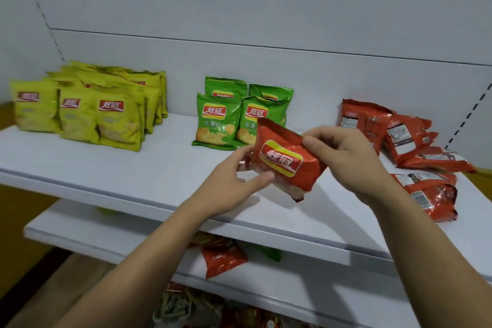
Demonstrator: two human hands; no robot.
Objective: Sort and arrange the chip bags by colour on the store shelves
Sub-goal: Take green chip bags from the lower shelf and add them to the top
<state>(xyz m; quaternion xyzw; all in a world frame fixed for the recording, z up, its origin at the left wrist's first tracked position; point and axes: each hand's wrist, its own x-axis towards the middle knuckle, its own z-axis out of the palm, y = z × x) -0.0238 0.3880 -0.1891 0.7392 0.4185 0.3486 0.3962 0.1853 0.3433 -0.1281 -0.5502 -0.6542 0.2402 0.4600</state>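
The left hand (237, 181) and right hand (343, 157) pinch a shiny orange-red foil chip bag (285, 160) in curled fingers (314, 141), tilted, above the white shelf's (106, 168) front edge. The heap of matching orange-red bags (410, 141) lies toward the shelf's right end, nearer the right hand.

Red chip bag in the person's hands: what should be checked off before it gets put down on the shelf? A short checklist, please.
1. Firm hold: left hand and right hand both grip the red bag. Ok.
2. Colour match: the red pile lies at the right of the top shelf. Ok.
3. Red pile tidy: its bags lie tumbled, backs showing. Not ok.
4. Room to set it down: bare shelf shows between the green bags and the red pile. Ok.
5. Bag undamaged: cannot tell.
6. Sorting finished: a stray red bag lies on the lower shelf. Not ok.
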